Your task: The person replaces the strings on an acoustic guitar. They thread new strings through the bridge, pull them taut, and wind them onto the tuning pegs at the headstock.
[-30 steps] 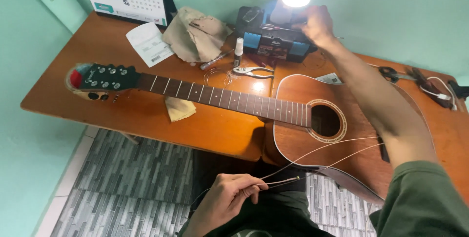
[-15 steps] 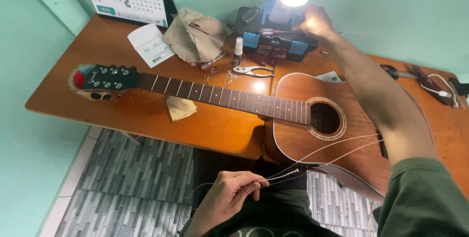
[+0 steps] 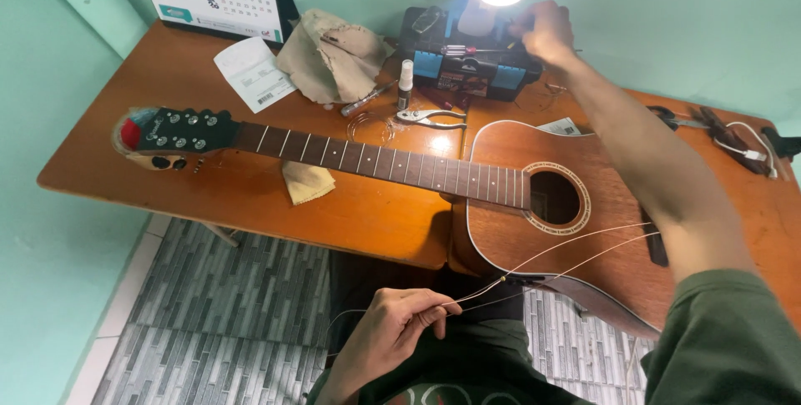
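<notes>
Fingers [image 3: 434, 311] of the left hand [image 3: 392, 330] are pinched around a bundle of loose guitar strings [image 3: 567, 263], held low over the lap, just in front of the table edge. From that pinch the strings are drawn in thin pale lines up and across the lower bout of the acoustic guitar [image 3: 534, 205], which is laid flat on the wooden table [image 3: 250, 196] with its headstock [image 3: 171, 134] at the left. The step in hand is judged to be the removal of old strings, which are kept gathered while a tool is fetched; a cutter or winder would seem to be called for next. Beyond the guitar, pliers [image 3: 430, 117] and a small bottle [image 3: 405, 81] are seen. Farthest off, the right hand [image 3: 546, 31] is curled over the open blue-and-black toolbox [image 3: 471, 59], in which a screwdriver and small tools are lying; whether anything is gripped cannot be told.
</notes>
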